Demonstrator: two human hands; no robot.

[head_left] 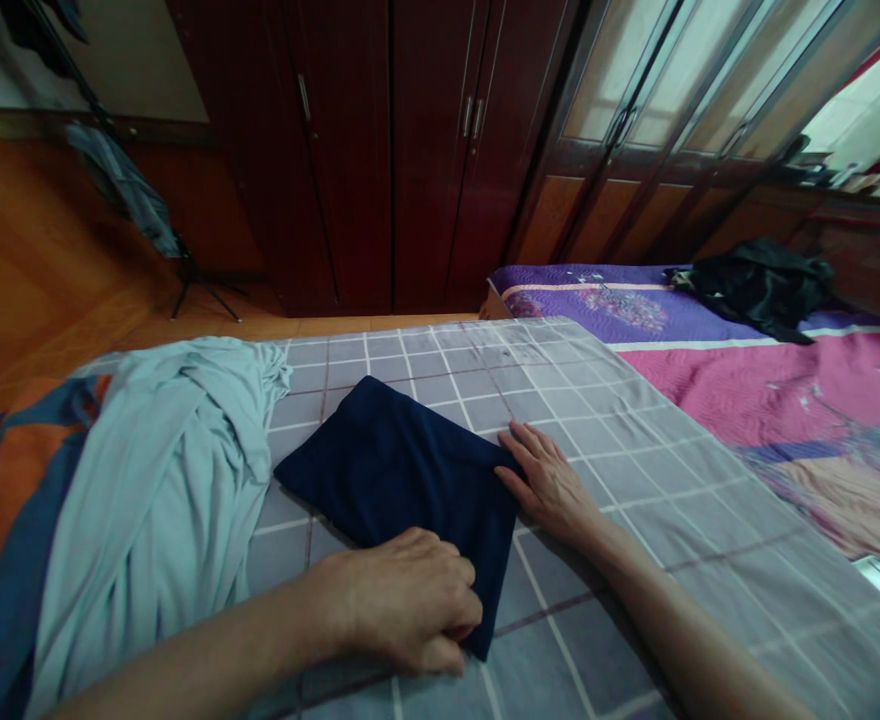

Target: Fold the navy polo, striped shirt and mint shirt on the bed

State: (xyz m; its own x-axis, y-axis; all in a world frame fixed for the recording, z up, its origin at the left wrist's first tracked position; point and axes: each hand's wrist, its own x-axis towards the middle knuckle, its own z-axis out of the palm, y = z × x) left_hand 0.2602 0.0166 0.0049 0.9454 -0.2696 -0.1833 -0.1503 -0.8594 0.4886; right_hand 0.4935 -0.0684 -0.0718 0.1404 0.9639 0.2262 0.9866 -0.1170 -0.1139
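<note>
A folded navy cloth (pixel 399 470) lies flat on a grey checked bedsheet (pixel 597 420). My left hand (pixel 402 600) rests on its lower edge, with the fingers curled over the fold. My right hand (pixel 549 485) lies flat with its fingers apart, the fingertips touching the cloth's right edge. A crumpled pale blue garment (pixel 155 500) lies to the left of the navy cloth, not touched by either hand.
Under the pale blue garment is an orange and blue cover (pixel 12 530). To the right lies a purple and pink quilt (pixel 770 385) with a black garment (pixel 755 288) on it. Behind stand a dark wood wardrobe (pixel 387 150) and a black tripod stand (pixel 200 285) on a wooden floor.
</note>
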